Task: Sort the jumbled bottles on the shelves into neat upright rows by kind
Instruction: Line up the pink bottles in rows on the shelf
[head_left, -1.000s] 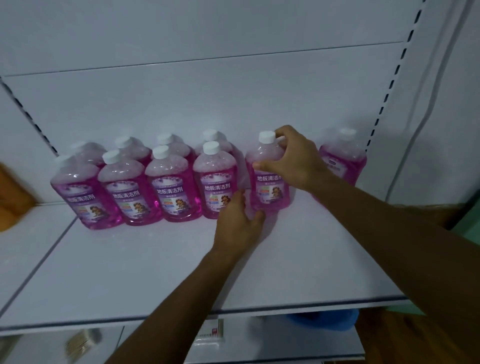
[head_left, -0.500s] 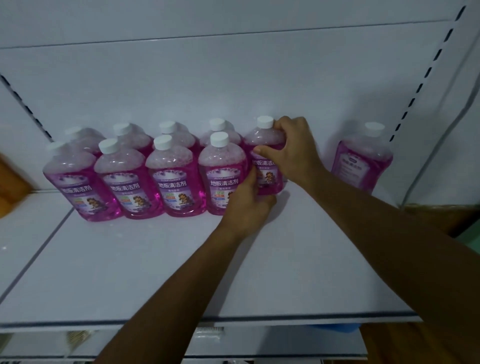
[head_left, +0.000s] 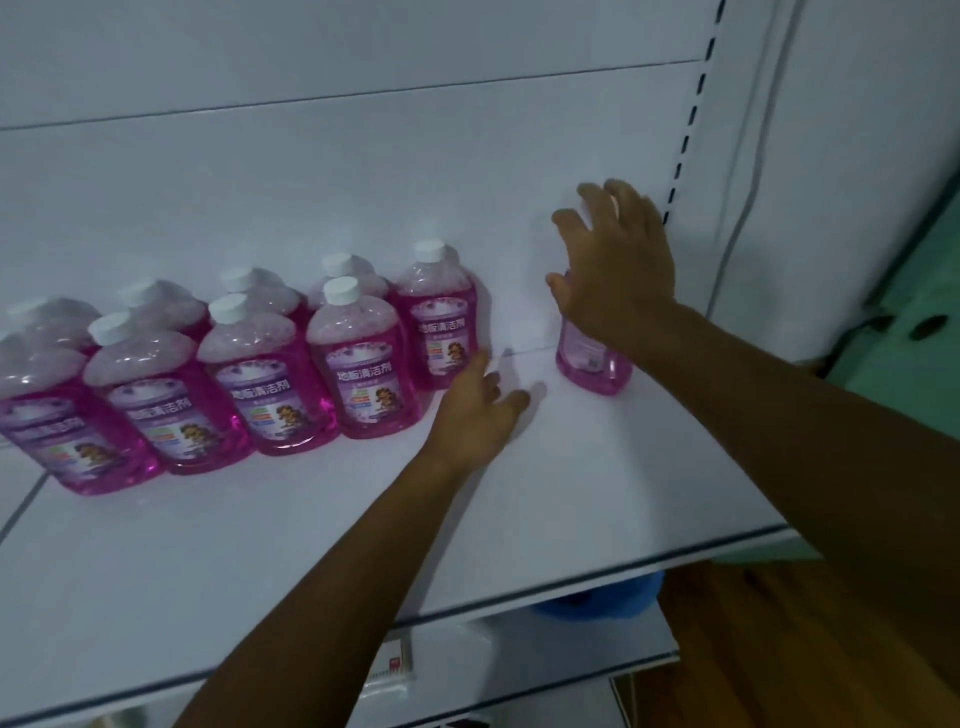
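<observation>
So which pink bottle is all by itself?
The pink bottle on the far right, behind the right hand. A bare gap of shelf separates it from the others, which stand packed together.

I see the bottles as clear glossy plastic, pink liquid showing through, with matt white plastic caps and shiny printed paper-like labels. The shelf looks like smooth white painted metal with a soft sheen, and its back panel has the same finish. I can't judge the lone bottle at the shelf's right end beyond its glossy pink base.
</observation>
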